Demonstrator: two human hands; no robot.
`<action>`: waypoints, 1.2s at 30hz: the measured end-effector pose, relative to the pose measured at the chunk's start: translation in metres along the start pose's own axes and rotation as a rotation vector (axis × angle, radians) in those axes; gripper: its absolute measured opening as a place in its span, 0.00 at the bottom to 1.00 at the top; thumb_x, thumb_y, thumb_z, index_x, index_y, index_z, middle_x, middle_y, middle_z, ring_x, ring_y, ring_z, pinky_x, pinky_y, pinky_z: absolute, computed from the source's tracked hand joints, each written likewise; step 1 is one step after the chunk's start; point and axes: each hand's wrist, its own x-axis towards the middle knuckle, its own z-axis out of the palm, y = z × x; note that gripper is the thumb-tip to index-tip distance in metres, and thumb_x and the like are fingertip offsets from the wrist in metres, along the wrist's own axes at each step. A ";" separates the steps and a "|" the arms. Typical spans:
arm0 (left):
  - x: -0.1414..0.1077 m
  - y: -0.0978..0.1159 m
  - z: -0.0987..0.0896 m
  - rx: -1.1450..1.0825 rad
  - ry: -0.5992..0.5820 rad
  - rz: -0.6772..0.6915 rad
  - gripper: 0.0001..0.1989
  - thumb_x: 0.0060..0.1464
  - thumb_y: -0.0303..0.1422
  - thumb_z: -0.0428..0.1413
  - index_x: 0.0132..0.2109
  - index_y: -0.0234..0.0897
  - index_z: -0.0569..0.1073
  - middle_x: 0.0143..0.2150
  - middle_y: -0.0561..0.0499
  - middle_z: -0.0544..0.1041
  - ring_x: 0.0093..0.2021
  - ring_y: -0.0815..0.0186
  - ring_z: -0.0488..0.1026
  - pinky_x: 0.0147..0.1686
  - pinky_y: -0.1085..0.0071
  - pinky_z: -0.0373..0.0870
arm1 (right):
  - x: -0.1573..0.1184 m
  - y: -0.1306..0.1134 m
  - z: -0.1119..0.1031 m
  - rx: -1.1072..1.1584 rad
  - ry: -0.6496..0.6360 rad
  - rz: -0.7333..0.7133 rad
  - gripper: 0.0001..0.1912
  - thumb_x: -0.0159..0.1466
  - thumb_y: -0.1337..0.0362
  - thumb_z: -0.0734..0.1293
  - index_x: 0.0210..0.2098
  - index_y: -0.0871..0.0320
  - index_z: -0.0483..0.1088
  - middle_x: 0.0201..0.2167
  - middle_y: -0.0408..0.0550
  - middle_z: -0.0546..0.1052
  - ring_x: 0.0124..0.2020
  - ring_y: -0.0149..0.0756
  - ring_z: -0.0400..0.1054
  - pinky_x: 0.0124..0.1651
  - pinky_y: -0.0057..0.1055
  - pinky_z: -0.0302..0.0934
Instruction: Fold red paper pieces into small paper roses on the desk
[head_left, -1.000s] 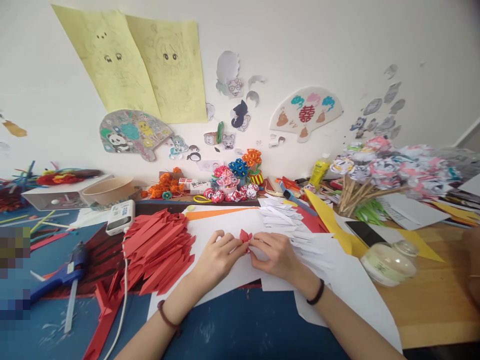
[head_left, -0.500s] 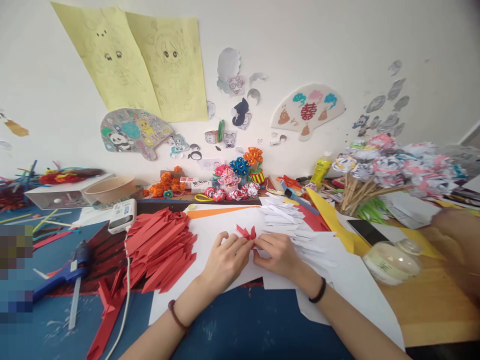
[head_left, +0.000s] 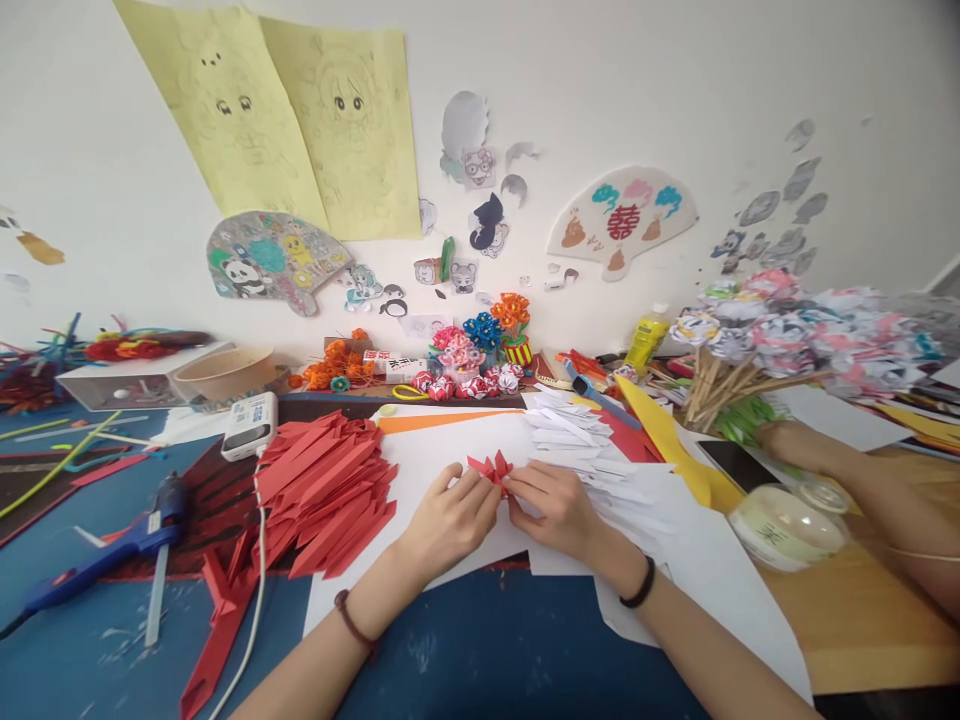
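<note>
Between my two hands is a small folded red paper piece [head_left: 491, 467], pinched over the white sheet [head_left: 442, 447]. My left hand [head_left: 454, 518] grips its lower left side with bent fingers. On the other side, my right hand [head_left: 551, 508] has its fingertips closed on the same piece; the exact contact is partly hidden. A heap of folded red paper strips [head_left: 326, 495] lies left of my left hand. Folded white paper strips [head_left: 574, 435] spread out behind and to the right of my right hand.
At left lie a blue glue gun [head_left: 146, 535] and a white cable. Another person's hand [head_left: 795, 445] reaches in at right, near a phone [head_left: 735, 465], a clear jar [head_left: 787, 528] and paper flowers [head_left: 780, 335]. Small flower pots [head_left: 517, 350] stand by the wall.
The red piece has turned slightly between my fingers. At right, the other person's hand has come into clear view near the green strips. The view has shifted a little.
</note>
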 end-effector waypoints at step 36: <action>-0.006 -0.002 0.005 -0.053 -0.032 0.099 0.06 0.63 0.25 0.50 0.36 0.34 0.69 0.27 0.52 0.69 0.33 0.66 0.65 0.42 0.61 0.59 | 0.001 -0.002 -0.004 0.005 -0.051 -0.101 0.16 0.66 0.75 0.59 0.23 0.59 0.67 0.20 0.45 0.67 0.25 0.33 0.55 0.27 0.33 0.48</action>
